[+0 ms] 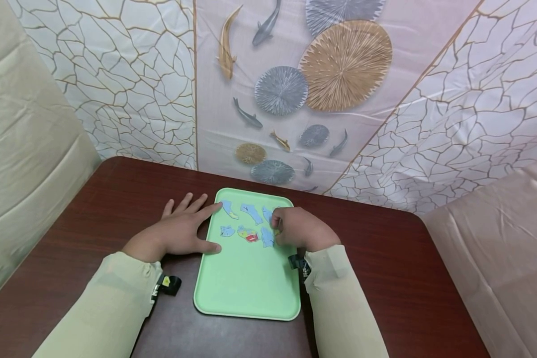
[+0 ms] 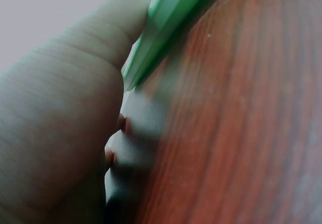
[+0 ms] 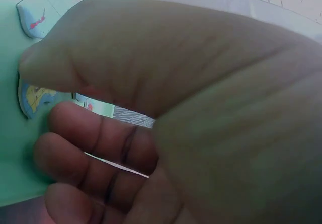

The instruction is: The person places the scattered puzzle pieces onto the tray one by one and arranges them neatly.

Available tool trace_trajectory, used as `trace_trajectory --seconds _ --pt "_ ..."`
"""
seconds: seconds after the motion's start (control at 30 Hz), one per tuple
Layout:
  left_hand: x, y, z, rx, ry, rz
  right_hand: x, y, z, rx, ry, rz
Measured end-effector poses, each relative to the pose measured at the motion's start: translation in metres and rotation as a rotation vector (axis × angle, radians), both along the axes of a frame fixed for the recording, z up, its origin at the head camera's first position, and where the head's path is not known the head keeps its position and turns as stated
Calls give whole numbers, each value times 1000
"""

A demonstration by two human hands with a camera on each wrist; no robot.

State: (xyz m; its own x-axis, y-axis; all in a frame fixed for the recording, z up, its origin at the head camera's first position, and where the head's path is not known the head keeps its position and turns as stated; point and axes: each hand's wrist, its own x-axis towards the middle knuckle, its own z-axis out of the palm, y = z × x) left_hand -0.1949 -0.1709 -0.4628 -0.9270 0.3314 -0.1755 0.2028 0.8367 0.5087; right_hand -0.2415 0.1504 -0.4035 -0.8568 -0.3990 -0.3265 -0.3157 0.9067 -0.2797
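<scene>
A light green tray [image 1: 248, 288] lies on the table, with several flat, irregular puzzle pieces in two rows near its far end. Mostly blue pieces [image 1: 250, 212] surround a yellow and red piece [image 1: 248, 234]. My left hand [image 1: 179, 231] spreads its fingers at the tray's left side, thumb and index finger on the rim. My right hand [image 1: 302, 228] bends over the tray's right side; its thumb lies against a blue and yellow puzzle piece [image 3: 35, 99], which it seems to pinch. The right index finger is hidden behind the thumb in the right wrist view.
The tray rests on a dark reddish-brown table [image 1: 371, 278]. Behind the table hangs a patterned cloth [image 1: 232, 149] with fish and round leaf shapes. Plain beige cloth [image 1: 510, 238] hangs at the sides. Each wrist wears a black strapped device [image 1: 171, 285].
</scene>
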Motion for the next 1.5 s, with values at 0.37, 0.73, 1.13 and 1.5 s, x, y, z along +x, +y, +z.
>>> trace_trajectory --seconds 0.37,0.73,1.13,1.5 --pt "0 -1 0 4 -2 -1 1 -1 1 -5 30 2" --pt "2 -4 0 2 -5 5 0 -2 3 -37 54 2" --pt "0 -3 -1 7 -1 8 -3 -2 8 -179 273 46" --pt "1 5 -8 23 -14 10 1 8 9 -230 394 91"
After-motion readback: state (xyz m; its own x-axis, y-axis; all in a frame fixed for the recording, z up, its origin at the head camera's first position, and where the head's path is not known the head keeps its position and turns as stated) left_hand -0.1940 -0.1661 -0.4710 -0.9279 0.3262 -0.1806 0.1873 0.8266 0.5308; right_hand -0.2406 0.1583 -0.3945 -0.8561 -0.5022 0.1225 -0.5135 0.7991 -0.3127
